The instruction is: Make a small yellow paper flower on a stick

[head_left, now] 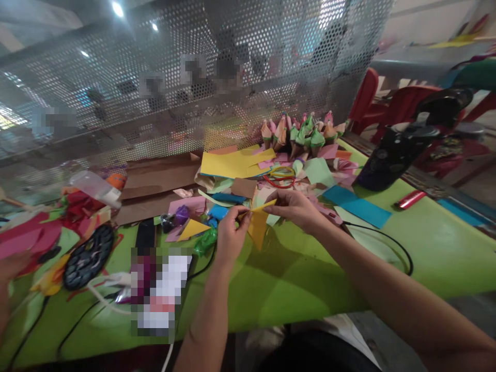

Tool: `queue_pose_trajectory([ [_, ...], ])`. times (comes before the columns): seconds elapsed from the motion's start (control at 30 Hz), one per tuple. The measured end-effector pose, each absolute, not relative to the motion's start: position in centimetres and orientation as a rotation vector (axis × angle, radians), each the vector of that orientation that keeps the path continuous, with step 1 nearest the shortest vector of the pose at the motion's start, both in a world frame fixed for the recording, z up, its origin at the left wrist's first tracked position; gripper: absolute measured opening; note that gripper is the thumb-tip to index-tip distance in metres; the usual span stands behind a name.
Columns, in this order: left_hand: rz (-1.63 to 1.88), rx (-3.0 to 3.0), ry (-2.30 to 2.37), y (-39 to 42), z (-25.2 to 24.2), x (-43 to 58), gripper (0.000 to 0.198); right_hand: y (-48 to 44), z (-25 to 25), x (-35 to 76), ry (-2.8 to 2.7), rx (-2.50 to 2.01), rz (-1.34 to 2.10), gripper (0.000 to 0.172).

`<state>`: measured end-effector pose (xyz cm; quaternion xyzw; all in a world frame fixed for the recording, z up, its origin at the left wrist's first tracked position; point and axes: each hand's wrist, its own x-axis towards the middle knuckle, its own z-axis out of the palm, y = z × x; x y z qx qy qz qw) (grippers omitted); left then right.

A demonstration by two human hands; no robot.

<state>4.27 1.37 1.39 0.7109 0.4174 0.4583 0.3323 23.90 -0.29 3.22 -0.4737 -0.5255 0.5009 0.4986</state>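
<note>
A folded piece of yellow-orange paper (258,223) hangs between both my hands above the green table (294,284). My left hand (229,235) pinches its left edge with thumb and fingertips closed. My right hand (296,207) grips its upper right corner, fingers curled shut. Just behind the hands lie loose coloured paper sheets (232,164) in yellow, blue, pink and brown. Further back a cluster of folded paper cones (300,133) stands against the perforated metal screen.
A black bottle (391,152) and a red lighter-like object (411,199) sit at the right. Blue paper (358,206) lies beside a black cable (387,243). At the left are a dark round tray (88,257), red scraps (79,206) and a plastic bottle (95,187). Red rubber bands (279,178) rest mid-table.
</note>
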Motion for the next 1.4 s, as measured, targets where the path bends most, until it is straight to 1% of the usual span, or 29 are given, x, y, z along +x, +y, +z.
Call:
queue_pose_trajectory([
  [0.1,1.188,1.838,1.067,1.3,1.5,4.3,0.011,-0.3,3.3,23.9,-1.252,-1.146,1.215,0.043],
  [0.3,1.128,1.674,1.076,1.5,1.4,4.3,0.023,-0.1,3.3,24.1,-1.239,-1.141,1.199,0.039],
  [0.4,1.158,1.622,1.072,1.5,1.3,4.2,0.024,-0.1,3.1,24.1,-1.217,-1.134,1.190,0.038],
  [0.63,1.224,1.676,1.076,1.3,1.8,4.3,0.023,-0.2,2.9,24.2,-1.293,-1.171,1.178,0.043],
  [0.77,1.210,1.680,1.067,1.3,1.5,4.3,0.024,-0.1,2.7,24.2,-1.274,-1.190,1.144,0.040],
  [0.87,1.168,1.549,0.984,1.2,1.2,4.4,0.030,-0.3,2.6,24.3,-1.196,-1.185,1.170,0.040],
  [1.0,1.078,1.445,0.917,0.9,1.3,4.8,0.038,-0.4,2.7,24.3,-1.137,-1.174,1.214,0.046],
  [1.1,1.088,1.474,0.989,0.9,1.3,4.9,0.037,-0.5,2.8,24.2,-1.194,-1.155,1.185,0.047],
  [1.23,1.110,1.571,1.016,1.1,1.0,4.8,0.030,-0.6,3.0,23.9,-1.365,-1.176,1.063,0.045],
  [1.33,1.076,1.713,1.049,0.9,0.8,4.9,0.023,-0.6,2.8,23.6,-1.431,-1.182,1.007,0.044],
  [1.4,1.038,1.742,1.042,0.8,0.8,5.0,0.022,-0.6,2.5,23.4,-1.434,-1.197,1.016,0.043],
])
